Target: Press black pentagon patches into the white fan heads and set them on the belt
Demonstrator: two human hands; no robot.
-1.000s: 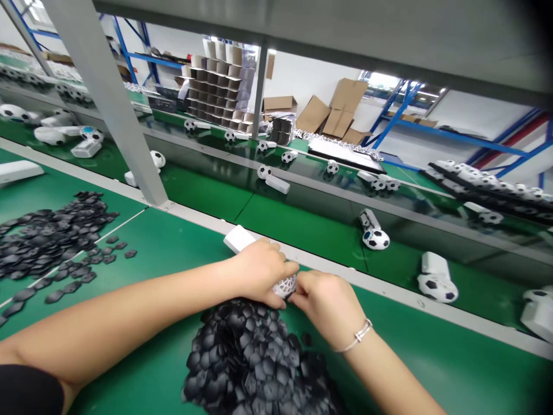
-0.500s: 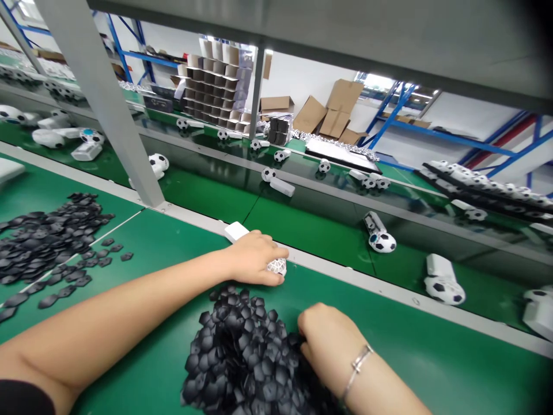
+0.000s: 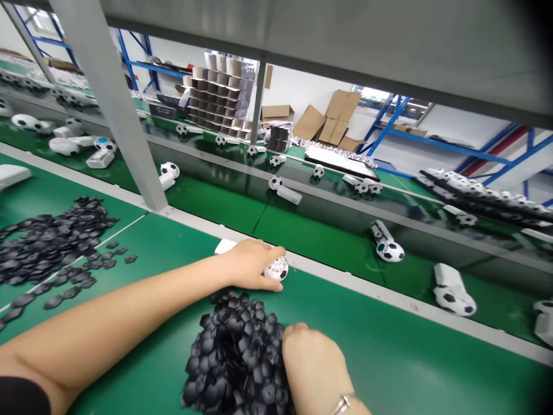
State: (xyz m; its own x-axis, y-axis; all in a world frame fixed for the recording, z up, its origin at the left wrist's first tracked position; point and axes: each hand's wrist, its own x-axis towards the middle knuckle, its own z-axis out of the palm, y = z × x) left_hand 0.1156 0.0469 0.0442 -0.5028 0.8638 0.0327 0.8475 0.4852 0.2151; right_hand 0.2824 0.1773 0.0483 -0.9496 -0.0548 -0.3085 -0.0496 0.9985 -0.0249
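Gripped in the left hand, mid-frame: a white ball-headed toy, fingers curled over its body w/ the mesh ball poking out right of the fingertips, pressed to the green bench. Left edge of frame has a second spread of black pieces. Lower centre, just below the toy: heap of black pentagon patches. Right hand sits knuckles-up on that heap's right edge, fingers tucked into it; can't tell if it has pinched one. Patches look thin, light, flexible, prob. easiest taken by an edge, one at a time. Toy looks like rigid light plastic; hold by the body, not the ball. Upper right: conveyor carrying finished football toys.
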